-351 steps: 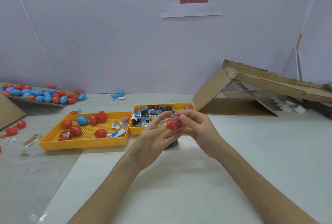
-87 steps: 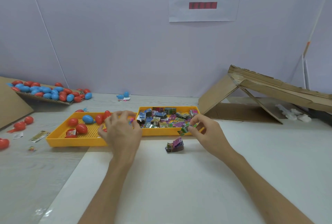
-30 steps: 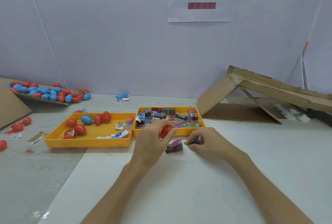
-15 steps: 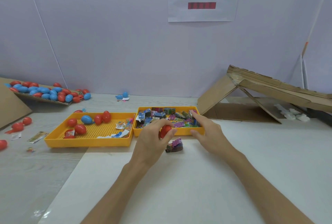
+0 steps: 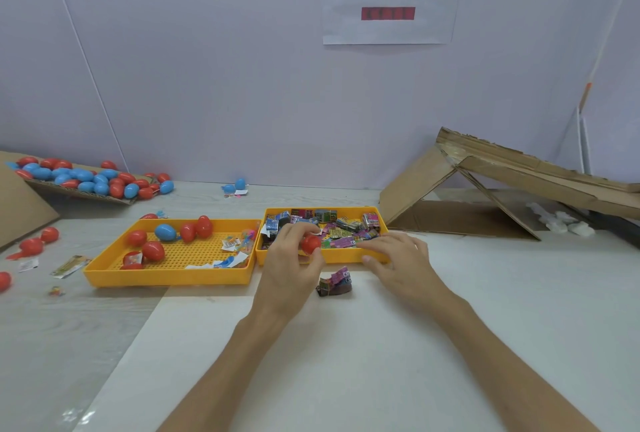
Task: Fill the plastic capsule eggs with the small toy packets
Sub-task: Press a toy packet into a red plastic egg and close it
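The left hand is raised above the counter. Its fingers curl around a red capsule egg, just before the packet tray. The right hand lies over the tray's front rim, fingers loose above the toy packets, thumb apart, gripping nothing. Half a second ago it reached deeper, toward the right corner.

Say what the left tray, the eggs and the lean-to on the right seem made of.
Left tray: probably moulded plastic, uniform yellow, perforated floor. Eggs: glossy hard plastic, judging by bright highlights on smooth shells. Lean-to: plain brown cardboard, matte, with ragged edges.
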Action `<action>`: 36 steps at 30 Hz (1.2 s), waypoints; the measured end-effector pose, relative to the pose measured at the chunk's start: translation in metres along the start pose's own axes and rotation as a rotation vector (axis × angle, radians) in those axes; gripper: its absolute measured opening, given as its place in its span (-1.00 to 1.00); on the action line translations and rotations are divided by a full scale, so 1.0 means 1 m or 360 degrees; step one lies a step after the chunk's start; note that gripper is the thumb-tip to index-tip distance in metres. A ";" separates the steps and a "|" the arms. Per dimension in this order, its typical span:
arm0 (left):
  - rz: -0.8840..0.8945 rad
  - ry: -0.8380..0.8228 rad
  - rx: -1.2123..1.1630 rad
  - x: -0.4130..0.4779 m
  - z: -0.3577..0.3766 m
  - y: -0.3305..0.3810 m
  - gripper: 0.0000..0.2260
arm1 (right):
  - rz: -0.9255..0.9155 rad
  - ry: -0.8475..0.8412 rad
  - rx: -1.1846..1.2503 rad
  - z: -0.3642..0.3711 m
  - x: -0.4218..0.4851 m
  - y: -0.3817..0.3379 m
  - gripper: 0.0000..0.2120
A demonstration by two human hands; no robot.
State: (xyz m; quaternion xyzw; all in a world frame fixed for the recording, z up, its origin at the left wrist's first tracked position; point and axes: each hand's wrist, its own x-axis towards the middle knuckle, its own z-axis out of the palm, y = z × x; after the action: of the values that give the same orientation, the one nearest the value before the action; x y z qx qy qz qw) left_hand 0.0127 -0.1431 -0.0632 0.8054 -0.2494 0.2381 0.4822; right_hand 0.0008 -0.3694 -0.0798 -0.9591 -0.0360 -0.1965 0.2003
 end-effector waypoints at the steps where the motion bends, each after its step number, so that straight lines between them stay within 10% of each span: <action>1: -0.0004 0.0016 -0.0010 0.000 0.000 0.000 -0.74 | 0.0001 0.0008 -0.0004 0.001 0.000 0.000 -0.73; 24: -0.0101 -0.0042 -0.0038 -0.001 -0.001 -0.001 -0.83 | -0.0009 0.0078 -0.0291 0.001 -0.004 -0.004 -0.50; 36: -0.0091 -0.0040 -0.0061 -0.001 -0.002 0.000 -0.82 | 0.0006 0.0155 -0.0255 0.001 -0.003 0.003 -0.70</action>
State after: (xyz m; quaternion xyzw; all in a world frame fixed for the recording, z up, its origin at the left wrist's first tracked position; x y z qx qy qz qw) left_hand 0.0118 -0.1413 -0.0636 0.8057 -0.2368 0.2094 0.5010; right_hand -0.0010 -0.3715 -0.0823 -0.9615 -0.0086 -0.2447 0.1250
